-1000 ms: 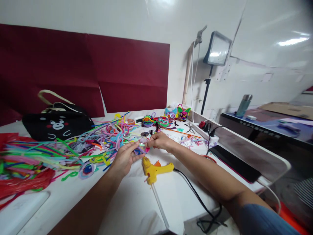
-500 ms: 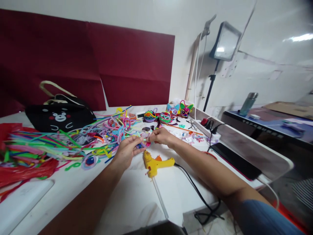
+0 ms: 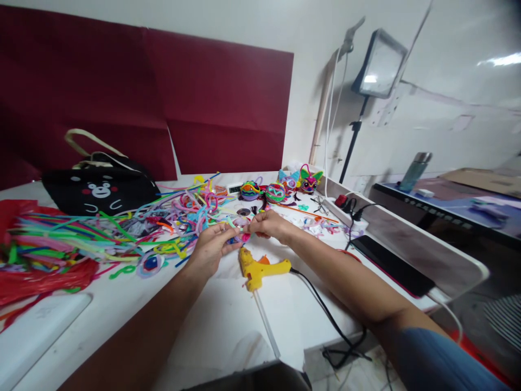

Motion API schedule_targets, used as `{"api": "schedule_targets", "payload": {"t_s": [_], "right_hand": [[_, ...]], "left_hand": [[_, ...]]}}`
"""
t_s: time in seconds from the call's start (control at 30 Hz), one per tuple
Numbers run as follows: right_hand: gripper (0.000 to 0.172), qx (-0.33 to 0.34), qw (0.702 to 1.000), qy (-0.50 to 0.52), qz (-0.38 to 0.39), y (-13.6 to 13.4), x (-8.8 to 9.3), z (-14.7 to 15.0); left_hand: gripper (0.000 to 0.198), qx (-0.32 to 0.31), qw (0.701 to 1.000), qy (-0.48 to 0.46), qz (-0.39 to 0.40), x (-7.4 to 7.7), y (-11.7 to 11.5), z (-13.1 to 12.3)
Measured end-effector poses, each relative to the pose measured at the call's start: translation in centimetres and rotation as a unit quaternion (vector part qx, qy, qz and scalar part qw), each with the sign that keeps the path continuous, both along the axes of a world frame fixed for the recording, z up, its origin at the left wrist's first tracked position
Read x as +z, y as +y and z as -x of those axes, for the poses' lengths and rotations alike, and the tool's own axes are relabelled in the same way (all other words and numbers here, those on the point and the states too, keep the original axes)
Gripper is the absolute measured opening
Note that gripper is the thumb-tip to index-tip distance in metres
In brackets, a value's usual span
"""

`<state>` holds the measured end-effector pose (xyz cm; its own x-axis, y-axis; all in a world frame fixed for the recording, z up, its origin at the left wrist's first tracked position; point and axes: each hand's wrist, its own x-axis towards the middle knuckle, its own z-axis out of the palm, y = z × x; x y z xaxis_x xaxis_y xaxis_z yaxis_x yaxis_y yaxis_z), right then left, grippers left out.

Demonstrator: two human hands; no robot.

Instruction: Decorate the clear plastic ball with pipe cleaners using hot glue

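While the left hand [image 3: 210, 248] and right hand [image 3: 266, 224] both pinch it, just on the far side of the yellow glue gun [image 3: 260, 269], the small pipe-cleaner piece [image 3: 241, 234] is judged light, soft and easily bent, best held by its rim

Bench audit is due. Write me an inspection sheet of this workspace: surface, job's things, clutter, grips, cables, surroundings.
Surface: white table, mostly covered towards the back.
Job's things: small multicoloured pipe-cleaner piece held above the table; yellow glue gun lying just in front of the hands.
Clutter: loose heap of coloured pipe cleaners; black bear-face tote bag; red plastic bag; colourful pipe-cleaner animal heads.
Grips: left hand and right hand both pinch the piece.
Cables: black cord runs from the glue gun over the table's front edge; white power strip with plugs.
Surroundings: dark red paper on the wall; light panel on a stand.
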<state>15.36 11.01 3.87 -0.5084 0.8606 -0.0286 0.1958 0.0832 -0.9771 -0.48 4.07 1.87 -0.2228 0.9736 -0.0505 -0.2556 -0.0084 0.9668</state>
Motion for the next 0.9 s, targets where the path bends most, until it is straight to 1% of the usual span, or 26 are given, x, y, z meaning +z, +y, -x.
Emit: {"api": "schedule_targets", "payload": {"t_s": [0.17,0.33,0.63,0.9], "right_hand": [[0.022,0.002,1.000,0.019,0.017,-0.04,-0.11,0.08],[0.020,0.005,0.999,0.027,0.030,-0.15,-0.15,0.23],[0.027,-0.008,1.000,0.015,0.020,0.09,-0.42,0.28],[0.025,-0.010,1.000,0.007,0.014,0.46,-0.65,0.52]], "left_hand": [[0.024,0.020,1.000,-0.019,-0.003,-0.21,0.39,0.60],[0.022,0.024,0.999,-0.027,0.001,-0.12,0.49,0.63],[0.018,0.026,0.998,-0.053,0.011,0.15,0.26,0.32],[0.016,0.035,0.998,-0.050,0.015,0.15,0.37,0.39]]}}
